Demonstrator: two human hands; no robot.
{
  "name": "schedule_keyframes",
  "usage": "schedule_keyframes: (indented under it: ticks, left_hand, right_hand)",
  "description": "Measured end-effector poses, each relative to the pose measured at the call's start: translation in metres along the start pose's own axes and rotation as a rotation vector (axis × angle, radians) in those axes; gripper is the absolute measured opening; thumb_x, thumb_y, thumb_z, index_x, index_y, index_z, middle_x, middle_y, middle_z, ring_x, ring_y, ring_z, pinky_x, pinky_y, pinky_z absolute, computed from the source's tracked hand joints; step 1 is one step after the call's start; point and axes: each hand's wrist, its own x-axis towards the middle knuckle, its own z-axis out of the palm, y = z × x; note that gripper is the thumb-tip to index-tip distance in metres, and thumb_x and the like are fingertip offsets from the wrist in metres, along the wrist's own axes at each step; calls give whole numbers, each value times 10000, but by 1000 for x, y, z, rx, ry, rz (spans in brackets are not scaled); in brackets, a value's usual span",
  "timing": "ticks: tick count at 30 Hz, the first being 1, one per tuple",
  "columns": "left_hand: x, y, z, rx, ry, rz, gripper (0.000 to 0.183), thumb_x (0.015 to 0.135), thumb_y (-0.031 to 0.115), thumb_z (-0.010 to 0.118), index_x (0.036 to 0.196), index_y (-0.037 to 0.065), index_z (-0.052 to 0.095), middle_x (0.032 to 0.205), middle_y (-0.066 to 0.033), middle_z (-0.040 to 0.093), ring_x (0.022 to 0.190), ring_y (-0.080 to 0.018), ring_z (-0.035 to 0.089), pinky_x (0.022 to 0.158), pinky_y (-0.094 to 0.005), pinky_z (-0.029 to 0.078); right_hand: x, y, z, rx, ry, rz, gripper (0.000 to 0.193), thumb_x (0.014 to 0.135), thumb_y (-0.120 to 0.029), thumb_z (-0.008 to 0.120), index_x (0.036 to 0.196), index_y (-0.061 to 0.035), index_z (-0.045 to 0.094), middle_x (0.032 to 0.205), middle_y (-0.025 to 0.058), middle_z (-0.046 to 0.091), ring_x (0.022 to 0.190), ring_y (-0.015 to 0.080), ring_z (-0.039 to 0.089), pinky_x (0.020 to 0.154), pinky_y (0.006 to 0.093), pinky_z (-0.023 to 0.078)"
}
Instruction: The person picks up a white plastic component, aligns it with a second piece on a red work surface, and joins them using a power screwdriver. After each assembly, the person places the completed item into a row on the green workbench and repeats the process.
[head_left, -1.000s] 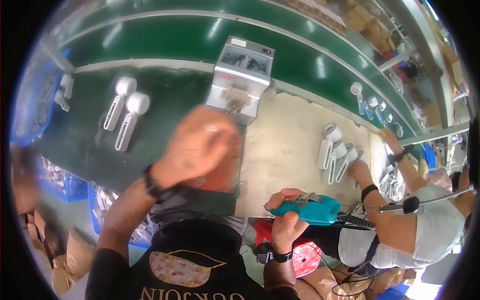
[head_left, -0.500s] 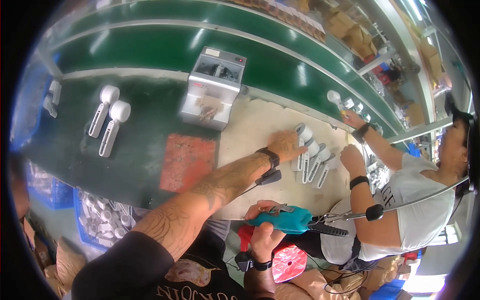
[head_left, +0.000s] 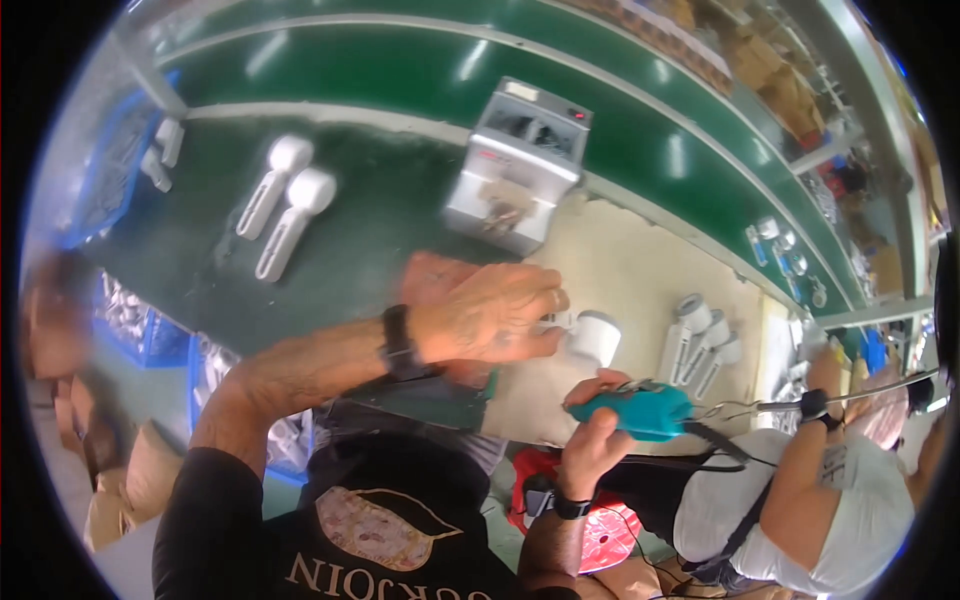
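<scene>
My left hand (head_left: pixel 485 318) grips the handle of a white handheld fan body (head_left: pixel 597 340). The round grey-rimmed head sticks out to the right of the fingers, while most of the handle is hidden under them. In my right hand (head_left: pixel 592 450) is a teal electric screwdriver (head_left: pixel 645 410), lying nearly level, with the thumb on its near side. A cord and a hook are at its right end. Beyond it, several similar white bodies (head_left: pixel 700 335) lie side by side on the beige mat (head_left: pixel 625 245).
A silver screw feeder (head_left: pixel 515 170) stands at the mat's back left. Two white bodies (head_left: pixel 290 220) lie on the dark green tabletop (head_left: pixel 360 210), near a red pad (head_left: pixel 430 275). Blue bins (head_left: pixel 150 335) stand at the left. A co-worker (head_left: pixel 800 500) is close on the right.
My left hand has moved left from the row of white bodies, carrying one with it. The screwdriver stays in my right hand. My view has shifted, and the co-worker has leaned away.
</scene>
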Motion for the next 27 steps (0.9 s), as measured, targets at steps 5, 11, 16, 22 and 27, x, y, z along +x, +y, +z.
schedule_keyframes:
  ticks: [5,11,16,22,27]
  left_hand:
    - [-50,-24,-47,29,-226,-152,245,844,203,682,1033,47,670,978,-144,616,938,-357,623,887,-437,489]
    - [-69,-30,-47,126,-71,59,361,885,311,680,1168,90,650,1109,-83,581,1089,-289,558,928,-430,473]
    - [-74,-38,-54,204,-135,-20,453,868,367,690,1246,125,628,1111,-47,589,1022,-245,536,922,-384,440]
    - [-77,-39,-54,125,-141,-125,446,870,402,679,1225,136,627,1079,-44,591,990,-244,527,906,-386,426]
    - [-74,-37,-54,135,-117,-134,406,881,384,669,1200,136,634,1071,-51,595,998,-250,531,905,-403,429]
  right_hand:
    - [26,-37,46,170,-63,43,725,935,-641,542,1150,50,505,728,79,538,643,197,521,605,321,433]
    - [92,-46,120,318,-151,-229,619,982,-552,534,1144,45,514,731,62,534,662,168,526,618,309,440]
    - [142,-27,171,49,-178,-311,466,1036,-422,498,1120,34,546,738,48,569,702,130,552,635,273,447]
    - [145,2,182,-12,-202,-195,366,1058,-334,456,1103,17,548,736,36,583,680,120,563,608,261,440]
    - [139,4,177,43,-230,-219,359,1051,-333,471,1081,18,541,750,46,578,674,144,567,619,282,451]
